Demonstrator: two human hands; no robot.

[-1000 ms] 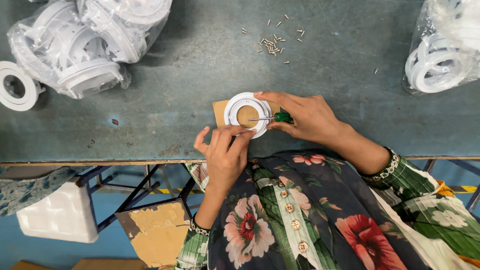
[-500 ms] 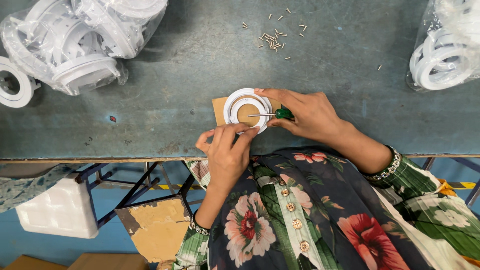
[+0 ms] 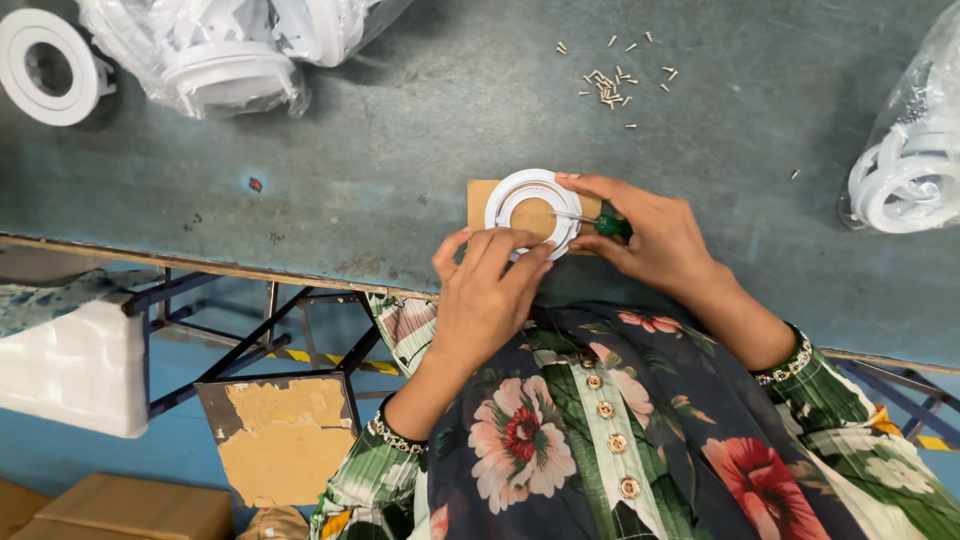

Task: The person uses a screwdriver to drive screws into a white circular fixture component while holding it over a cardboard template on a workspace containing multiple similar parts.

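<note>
A white plastic ring (image 3: 520,192) lies on a small brown wooden block (image 3: 480,200) near the front edge of the grey-green table (image 3: 380,150). My left hand (image 3: 487,285) presses its fingertips on the ring's near rim. My right hand (image 3: 650,235) grips a green-handled screwdriver (image 3: 612,225), whose thin shaft points left across the ring's right side. A scatter of small screws (image 3: 610,85) lies on the table beyond the ring.
Clear plastic bags of white rings sit at the far left (image 3: 230,50) and right edge (image 3: 905,170). One loose white ring (image 3: 45,65) lies at the top left. Below the table edge are a metal frame (image 3: 240,330), a white foam block (image 3: 70,365) and cardboard boxes (image 3: 130,510).
The view has shifted slightly; both hands stay on the ring and screwdriver, with only small movements of the fingers.
</note>
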